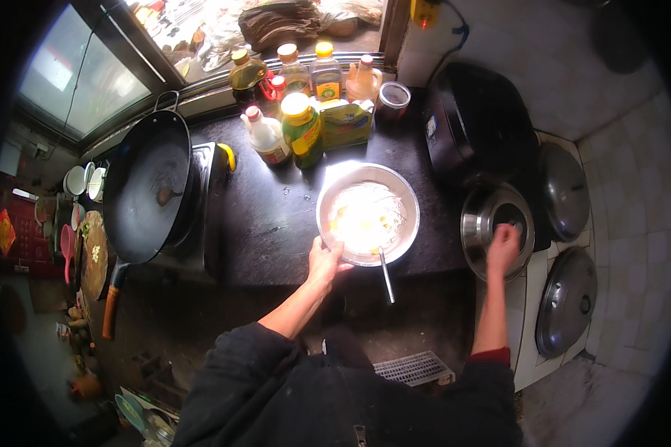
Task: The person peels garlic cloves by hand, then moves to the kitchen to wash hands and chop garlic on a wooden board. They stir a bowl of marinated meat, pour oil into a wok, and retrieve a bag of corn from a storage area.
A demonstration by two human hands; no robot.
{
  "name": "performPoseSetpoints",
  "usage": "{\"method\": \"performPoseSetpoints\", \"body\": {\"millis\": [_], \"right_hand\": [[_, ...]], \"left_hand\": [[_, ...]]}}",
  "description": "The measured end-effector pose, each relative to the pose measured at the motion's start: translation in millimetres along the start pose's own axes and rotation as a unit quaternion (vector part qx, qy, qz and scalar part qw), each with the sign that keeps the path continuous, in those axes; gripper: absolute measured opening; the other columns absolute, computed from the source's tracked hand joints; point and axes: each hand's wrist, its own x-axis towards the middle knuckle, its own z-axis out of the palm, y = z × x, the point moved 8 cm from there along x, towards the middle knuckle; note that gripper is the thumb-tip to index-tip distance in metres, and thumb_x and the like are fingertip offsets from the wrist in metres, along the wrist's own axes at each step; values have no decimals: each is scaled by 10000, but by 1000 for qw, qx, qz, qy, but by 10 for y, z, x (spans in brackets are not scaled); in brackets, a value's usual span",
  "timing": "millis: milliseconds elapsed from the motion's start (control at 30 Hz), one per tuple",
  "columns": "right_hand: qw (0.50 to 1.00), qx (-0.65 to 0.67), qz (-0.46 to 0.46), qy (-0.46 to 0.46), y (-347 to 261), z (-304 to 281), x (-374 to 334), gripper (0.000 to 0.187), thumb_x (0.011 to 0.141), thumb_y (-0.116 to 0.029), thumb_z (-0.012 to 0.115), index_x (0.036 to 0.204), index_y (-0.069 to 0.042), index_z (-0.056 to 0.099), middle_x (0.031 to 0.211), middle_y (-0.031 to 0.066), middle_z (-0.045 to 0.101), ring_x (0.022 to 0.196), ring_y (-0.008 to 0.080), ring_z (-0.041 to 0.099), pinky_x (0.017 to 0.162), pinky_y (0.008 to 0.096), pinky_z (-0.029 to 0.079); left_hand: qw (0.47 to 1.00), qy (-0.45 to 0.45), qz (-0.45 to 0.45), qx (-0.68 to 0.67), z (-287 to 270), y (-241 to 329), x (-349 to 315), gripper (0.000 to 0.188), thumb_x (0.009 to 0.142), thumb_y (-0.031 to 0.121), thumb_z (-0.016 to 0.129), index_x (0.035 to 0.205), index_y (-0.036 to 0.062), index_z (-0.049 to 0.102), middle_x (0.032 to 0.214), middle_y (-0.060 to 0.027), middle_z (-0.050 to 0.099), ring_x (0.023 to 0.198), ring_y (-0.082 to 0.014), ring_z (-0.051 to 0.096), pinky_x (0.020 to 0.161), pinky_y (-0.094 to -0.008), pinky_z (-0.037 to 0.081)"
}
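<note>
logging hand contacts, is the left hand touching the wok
No, the left hand is at the near-left edge of the bowl, while the wok sits apart, farther left.

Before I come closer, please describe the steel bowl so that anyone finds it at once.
On the black countertop, look right of the black wok. Nearer than the bottles sits the steel bowl, gripped at its near-left rim by the left hand. Unlike the round lid or basin at the right hand, it holds pale food, and a metal handle juts over its near edge.
</note>
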Motion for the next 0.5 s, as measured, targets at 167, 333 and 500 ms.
{"method": "performPoseSetpoints", "body": {"millis": [167,333,500], "right_hand": [[885,217,193,-365,-821,735,-1383,210,974,-211,563,1016,-21,642,893,83,647,701,159,651,551,283,518],[765,313,306,-471,-1218,1127,-1874,345,966,-326,575,1079,-3,533,860,90,644,636,158,658,512,260,532],[803,198,295,-478,-1244,1103,-2093,275,989,-347,552,884,-94,577,584,-30,478,417,60,362,373,215,286]], "left_hand": [[999,11,-40,-3,-286,-78,-103,296,984,208,577,1117,-14,435,991,-220,643,580,-280,683,486,-339,604],[997,-41,-59,36,-402,-66,-260,308,991,301,556,915,18,459,914,-176,663,587,-263,682,480,-334,583],[991,-77,-91,60,-302,-173,-348,397,1002,386,515,978,-10,520,968,-179,665,649,-254,697,542,-322,589]]}}
